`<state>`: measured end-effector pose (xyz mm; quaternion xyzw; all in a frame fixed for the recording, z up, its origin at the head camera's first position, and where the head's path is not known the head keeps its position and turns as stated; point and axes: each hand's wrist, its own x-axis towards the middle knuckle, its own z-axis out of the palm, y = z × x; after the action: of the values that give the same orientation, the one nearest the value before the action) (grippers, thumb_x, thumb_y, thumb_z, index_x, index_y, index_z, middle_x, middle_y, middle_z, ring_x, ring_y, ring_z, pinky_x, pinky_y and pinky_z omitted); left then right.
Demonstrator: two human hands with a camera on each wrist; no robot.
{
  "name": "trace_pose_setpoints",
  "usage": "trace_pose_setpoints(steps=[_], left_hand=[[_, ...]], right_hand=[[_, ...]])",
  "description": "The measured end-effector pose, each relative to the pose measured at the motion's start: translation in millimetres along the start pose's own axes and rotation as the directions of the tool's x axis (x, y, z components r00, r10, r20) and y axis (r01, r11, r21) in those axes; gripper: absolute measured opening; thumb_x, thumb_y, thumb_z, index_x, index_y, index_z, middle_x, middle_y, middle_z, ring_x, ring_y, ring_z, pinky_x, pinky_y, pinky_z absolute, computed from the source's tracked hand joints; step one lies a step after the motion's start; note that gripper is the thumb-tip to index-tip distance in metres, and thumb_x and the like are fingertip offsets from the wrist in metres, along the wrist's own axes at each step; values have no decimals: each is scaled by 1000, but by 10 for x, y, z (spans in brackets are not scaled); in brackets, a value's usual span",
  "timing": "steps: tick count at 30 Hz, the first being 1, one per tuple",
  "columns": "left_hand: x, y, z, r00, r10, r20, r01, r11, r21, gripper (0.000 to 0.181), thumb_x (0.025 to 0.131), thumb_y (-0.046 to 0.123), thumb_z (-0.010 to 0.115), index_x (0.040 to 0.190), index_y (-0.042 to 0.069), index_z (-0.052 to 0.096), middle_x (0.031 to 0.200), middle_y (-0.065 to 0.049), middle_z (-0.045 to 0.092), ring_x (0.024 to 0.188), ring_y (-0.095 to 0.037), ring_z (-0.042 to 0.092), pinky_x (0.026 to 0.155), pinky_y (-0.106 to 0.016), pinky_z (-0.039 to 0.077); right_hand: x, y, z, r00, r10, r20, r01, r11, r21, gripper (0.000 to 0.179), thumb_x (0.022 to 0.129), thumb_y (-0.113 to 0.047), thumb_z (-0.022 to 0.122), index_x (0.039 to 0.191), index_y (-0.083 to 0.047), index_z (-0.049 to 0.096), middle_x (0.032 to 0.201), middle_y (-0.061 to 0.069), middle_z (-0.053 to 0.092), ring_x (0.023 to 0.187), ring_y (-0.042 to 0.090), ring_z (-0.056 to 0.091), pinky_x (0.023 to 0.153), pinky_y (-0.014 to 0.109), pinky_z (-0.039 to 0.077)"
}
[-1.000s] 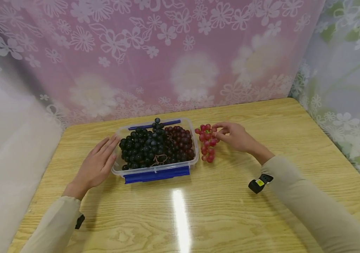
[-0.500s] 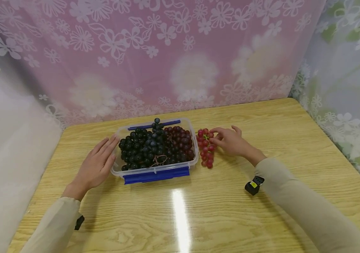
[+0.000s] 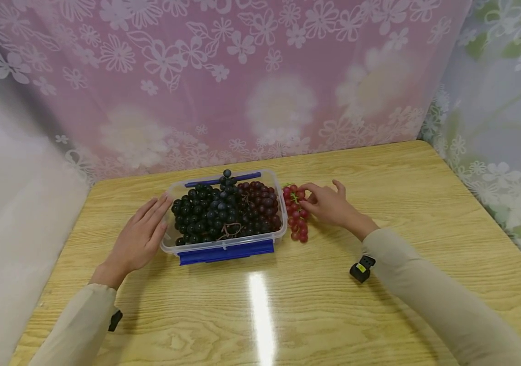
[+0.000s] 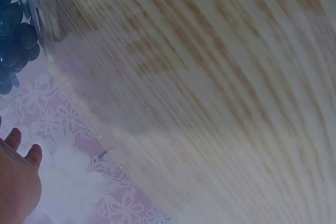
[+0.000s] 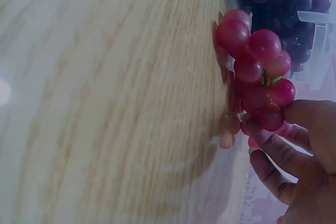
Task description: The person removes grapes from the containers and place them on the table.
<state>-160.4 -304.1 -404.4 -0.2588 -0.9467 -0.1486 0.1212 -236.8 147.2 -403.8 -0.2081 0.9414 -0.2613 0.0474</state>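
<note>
A clear plastic container (image 3: 224,249) with blue side clips holds dark black grapes (image 3: 201,211) on its left and reddish-purple grapes (image 3: 262,201) on its right. My left hand (image 3: 139,236) lies with straight fingers against the container's left side. Just outside the right wall is a bunch of red grapes (image 3: 298,213) with a green stem. My right hand (image 3: 329,204) pinches the upper end of this bunch between thumb and fingers. In the right wrist view the fingers (image 5: 278,153) curl around several red grapes (image 5: 257,66) low over the table.
The wooden table (image 3: 196,315) runs up to a pink floral curtain (image 3: 224,91) at the back. A pale floral curtain (image 3: 512,132) borders the right side. One blue clip (image 3: 226,252) sticks out from the container's front.
My right hand has moved left with the red grapes, bringing them close beside the container's right wall. My left hand has stayed at the container.
</note>
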Motion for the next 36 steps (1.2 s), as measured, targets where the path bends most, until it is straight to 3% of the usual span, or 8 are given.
trace_pose_setpoints(steps=[18,24,30,36], left_hand=[[-20,-14,41,999,-29,21,28,1000,5,52,104,22,39,153,13,24,157,-6,21,140,-34,21,112,-48,18],[-27,-19,40,1000,-27,11,27,1000,-3,54,103,18,42,153,12,25,157,-5,20,140,-36,22,112,-49,19],[-17,-10,30,1000,-14,-1,14,1000,-9,54,102,16,43,152,10,26,157,-7,22,139,-37,24,113,-47,18],[-12,-18,27,1000,-3,-5,3,1000,-2,54,101,14,44,152,10,25,156,-8,22,139,-36,24,113,-45,17]], right_hand=[[-69,-1,-29,1000,-7,30,6,1000,10,40,99,-27,54,135,-10,52,90,-3,69,89,20,64,107,63,-1],[-91,-7,-59,1000,7,29,-7,1000,-13,45,102,-33,47,139,-9,48,95,1,68,94,22,62,107,64,5],[-128,-29,-129,1000,24,-4,-24,999,-25,49,102,-35,45,141,-6,46,116,13,62,105,31,56,103,64,18],[-144,-55,-197,1000,-4,-11,4,1000,22,51,102,-37,44,143,-6,44,142,21,43,131,42,33,105,60,24]])
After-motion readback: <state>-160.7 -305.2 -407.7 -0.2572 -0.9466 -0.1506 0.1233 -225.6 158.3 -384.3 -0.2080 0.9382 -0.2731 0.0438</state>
